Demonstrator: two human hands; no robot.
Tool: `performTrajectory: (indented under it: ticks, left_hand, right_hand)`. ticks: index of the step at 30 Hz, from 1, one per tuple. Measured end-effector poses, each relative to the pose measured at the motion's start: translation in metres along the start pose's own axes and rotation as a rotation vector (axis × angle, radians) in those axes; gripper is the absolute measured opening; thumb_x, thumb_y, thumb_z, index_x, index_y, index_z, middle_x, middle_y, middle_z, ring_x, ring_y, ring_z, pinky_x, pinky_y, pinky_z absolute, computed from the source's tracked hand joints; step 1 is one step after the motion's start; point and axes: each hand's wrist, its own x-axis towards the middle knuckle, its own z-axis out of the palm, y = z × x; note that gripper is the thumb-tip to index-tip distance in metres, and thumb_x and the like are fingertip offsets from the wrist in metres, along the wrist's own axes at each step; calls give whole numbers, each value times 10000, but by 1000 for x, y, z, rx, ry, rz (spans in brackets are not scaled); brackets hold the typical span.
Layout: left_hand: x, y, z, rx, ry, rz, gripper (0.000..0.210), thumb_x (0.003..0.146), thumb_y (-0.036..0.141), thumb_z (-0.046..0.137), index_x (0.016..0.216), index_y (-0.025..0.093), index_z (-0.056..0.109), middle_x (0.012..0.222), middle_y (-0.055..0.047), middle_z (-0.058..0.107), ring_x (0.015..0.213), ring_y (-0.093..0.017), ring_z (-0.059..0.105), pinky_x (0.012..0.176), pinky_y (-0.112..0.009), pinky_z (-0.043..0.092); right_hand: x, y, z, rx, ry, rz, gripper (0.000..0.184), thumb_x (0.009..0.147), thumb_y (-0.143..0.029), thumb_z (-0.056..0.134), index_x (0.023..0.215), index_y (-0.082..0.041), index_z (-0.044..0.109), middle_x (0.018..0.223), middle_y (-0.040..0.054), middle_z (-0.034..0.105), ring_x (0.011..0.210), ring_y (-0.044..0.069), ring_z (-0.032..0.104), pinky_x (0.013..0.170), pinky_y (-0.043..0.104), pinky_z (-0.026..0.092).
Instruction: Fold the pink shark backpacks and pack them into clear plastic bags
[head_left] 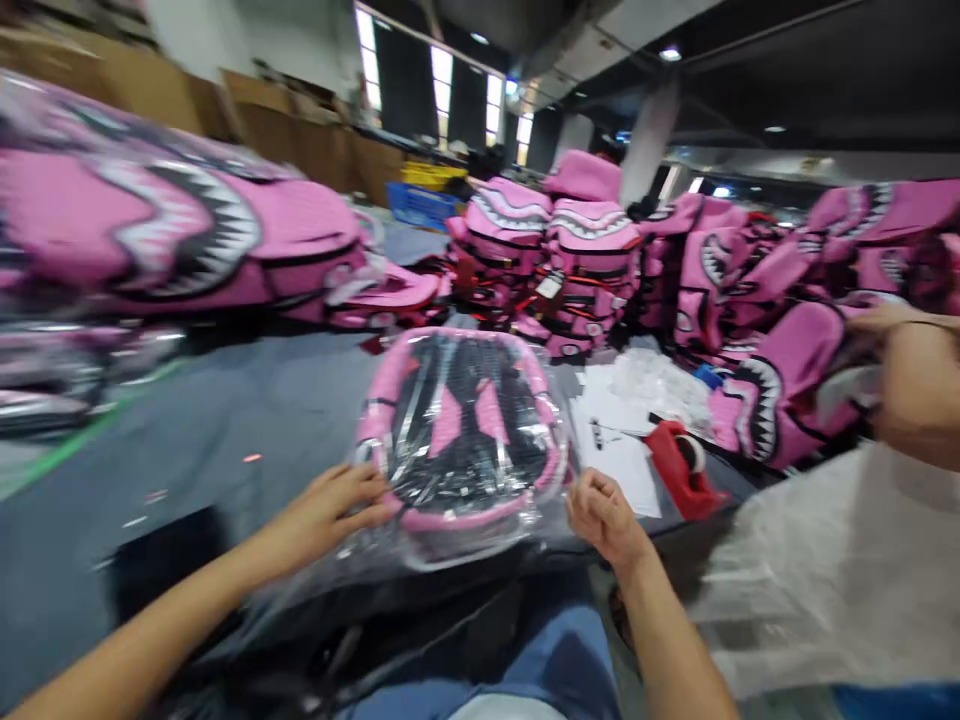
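Observation:
A pink and black backpack point(491, 425) lies back side up on the grey table in front of me, inside a clear plastic bag point(450, 550). My left hand point(349, 505) rests at the bag's near left corner, fingers stretched out and touching the plastic. At the near right side, my right hand point(606, 515) is closed, with its curled fingers on the edge of the plastic. What exactly lies between those fingers is partly hidden. White paper sheets point(619, 450) and a red tape dispenser point(684, 470) are just right of the backpack.
Wrapped pink backpacks with shark-teeth prints point(202, 230) are piled at the left. More backpacks point(555, 250) stand in rows behind. Another person's arm point(919, 385) reaches in at the right, over a backpack point(780, 390) and white plastic sheeting point(847, 570). A blue crate point(424, 205) stands farther back.

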Motion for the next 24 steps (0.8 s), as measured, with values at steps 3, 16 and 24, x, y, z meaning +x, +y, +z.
performTrajectory:
  ticks: [3, 16, 24]
  left_hand:
    - [6, 6, -1, 11, -133, -66, 379, 915, 552, 511, 804, 226, 669, 925, 13, 625, 970, -197, 578, 1163, -450, 300]
    - [9, 13, 6, -24, -67, 41, 321, 957, 426, 500, 724, 212, 550, 840, -6, 545, 854, -200, 522, 938, -376, 409]
    - [6, 11, 9, -53, -51, 56, 358, 977, 484, 444, 760, 222, 557, 856, -1, 557, 861, -197, 513, 977, -388, 406]
  right_hand:
    - [62, -23, 64, -530, -509, 2, 324, 941, -465, 666, 798, -191, 569, 654, -59, 489, 580, 84, 393, 557, 213, 317]
    - [174, 13, 111, -1504, -587, 257, 543, 588, -540, 951, 879, -192, 652, 713, -9, 655, 695, 182, 628, 571, 240, 380]
    - [128, 14, 122, -1463, -409, 64, 258, 865, -443, 774, 922, -218, 660, 788, -22, 689, 733, 137, 613, 619, 239, 301]
